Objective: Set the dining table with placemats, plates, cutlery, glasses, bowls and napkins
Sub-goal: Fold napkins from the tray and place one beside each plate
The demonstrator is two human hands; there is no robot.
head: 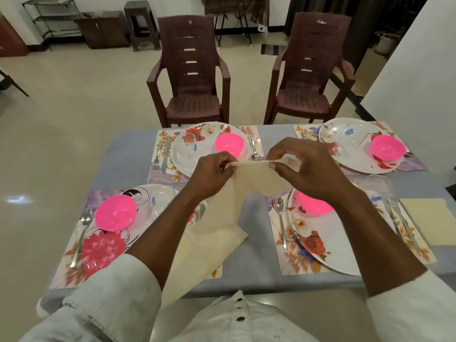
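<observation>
Your left hand (214,174) and right hand (306,169) are both raised over the middle of the table (128,154), forearms angled inward, each pinching the top edge of a cream napkin (222,218) between thumb and curled fingers. The cloth is stretched between the two pinches and hangs loosely below them, its lower end draped toward you past the table edge. Beyond your knuckles sits a pink bowl (229,144) on a floral plate (187,154). Under your right wrist is another pink bowl (313,206). A folded napkin (429,218) lies flat well right of your right forearm.
</observation>
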